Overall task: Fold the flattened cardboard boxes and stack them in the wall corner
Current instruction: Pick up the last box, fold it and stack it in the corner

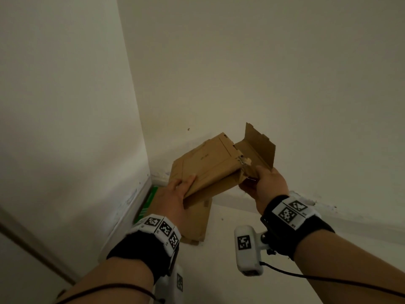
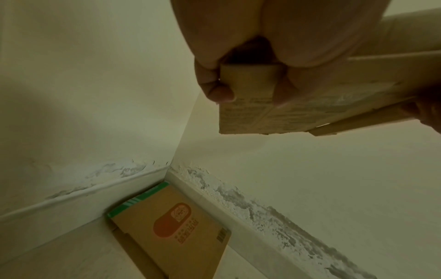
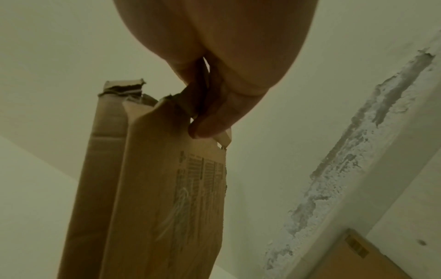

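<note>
A folded brown cardboard box [image 1: 208, 163] with a torn edge and one raised flap [image 1: 258, 143] hangs in the air above the wall corner. My left hand [image 1: 177, 191] grips its near-left edge, thumb on top; the left wrist view shows the fingers [image 2: 281, 94] curled under the printed cardboard [image 2: 298, 111]. My right hand [image 1: 265, 183] pinches the torn right end, its fingers [image 3: 214, 120] closed on the cardboard [image 3: 167, 198]. Below, a flat stack of folded boxes [image 1: 197, 224] lies on the floor in the corner, the top one with an orange logo [image 2: 171, 220].
Two white walls meet at the corner [image 1: 151, 172], with a skirting board [image 2: 78, 192] and flaking paint [image 2: 262, 211] along the bottom. Pale floor [image 1: 241, 270] spreads out to the right of the stack. A door frame edge [image 1: 32, 249] shows at the lower left.
</note>
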### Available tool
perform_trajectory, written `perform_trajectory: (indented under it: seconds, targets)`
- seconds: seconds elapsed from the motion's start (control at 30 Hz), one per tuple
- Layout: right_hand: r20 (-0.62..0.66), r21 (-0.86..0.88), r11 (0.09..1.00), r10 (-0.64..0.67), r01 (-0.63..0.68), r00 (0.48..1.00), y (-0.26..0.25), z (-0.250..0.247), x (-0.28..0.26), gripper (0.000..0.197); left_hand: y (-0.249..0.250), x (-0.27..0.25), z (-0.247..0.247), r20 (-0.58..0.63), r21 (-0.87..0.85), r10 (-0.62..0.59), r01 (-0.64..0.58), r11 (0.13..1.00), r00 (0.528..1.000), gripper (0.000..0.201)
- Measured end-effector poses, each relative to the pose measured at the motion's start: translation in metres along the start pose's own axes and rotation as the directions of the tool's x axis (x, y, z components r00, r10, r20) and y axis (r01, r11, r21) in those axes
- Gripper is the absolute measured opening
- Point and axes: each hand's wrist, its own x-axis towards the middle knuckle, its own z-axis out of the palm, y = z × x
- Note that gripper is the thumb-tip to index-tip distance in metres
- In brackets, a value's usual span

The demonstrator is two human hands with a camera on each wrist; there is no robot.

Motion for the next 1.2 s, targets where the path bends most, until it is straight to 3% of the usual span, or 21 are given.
perform_trajectory:
  seconds: [0.2,0.3,0.37,0.47,0.57,0.8,0.93,1.07,1.2]
  targets:
    - [0.222,0.130,0.991,0.004,-0.034,0.975,-0.007,-0.008,-0.006,0.049,0.001,-0.005,-0.008,-0.009,0.010,0.046,-0.046,0.999,0.999,0.074]
    - [0.351,0.071,0.997,0.004,-0.031,0.936,-0.009,-0.018,-0.004,0.065,0.002,-0.006,-0.010,0.012,0.031,0.065,-0.066,0.997,0.998,0.075]
    - [0.414,0.003,0.998,0.050,-0.056,0.909,-0.011,-0.023,-0.006,0.064,0.003,-0.007,-0.011,0.029,0.063,0.063,-0.065,0.996,0.998,0.074]
    - [0.373,-0.092,0.990,0.132,-0.105,0.919,-0.012,-0.023,-0.009,0.044,0.003,-0.009,-0.011,0.051,0.114,0.073,-0.078,0.990,0.996,0.074]
    - [0.262,-0.147,0.986,0.112,-0.075,0.959,-0.007,-0.021,-0.009,0.030,0.004,-0.010,-0.009,0.066,0.141,0.077,-0.086,0.986,0.995,0.072]
    - [0.236,-0.137,0.987,0.112,-0.081,0.965,-0.002,-0.020,-0.007,0.035,0.006,-0.006,-0.010,0.087,0.180,0.087,-0.102,0.978,0.992,0.074]
    - [0.174,-0.059,0.976,0.215,-0.208,0.961,-0.005,-0.034,-0.004,0.040,0.016,0.001,-0.008,0.070,0.217,0.151,-0.163,0.963,0.986,0.078]
    - [0.179,-0.206,0.938,0.317,-0.280,0.931,-0.007,-0.046,-0.007,0.024,0.007,-0.004,0.002,0.117,0.216,0.166,-0.188,0.958,0.979,0.079]
    - [0.190,-0.238,0.915,0.372,-0.325,0.908,-0.005,-0.035,-0.011,0.031,-0.004,-0.008,0.000,0.104,0.203,0.156,-0.175,0.964,0.982,0.078]
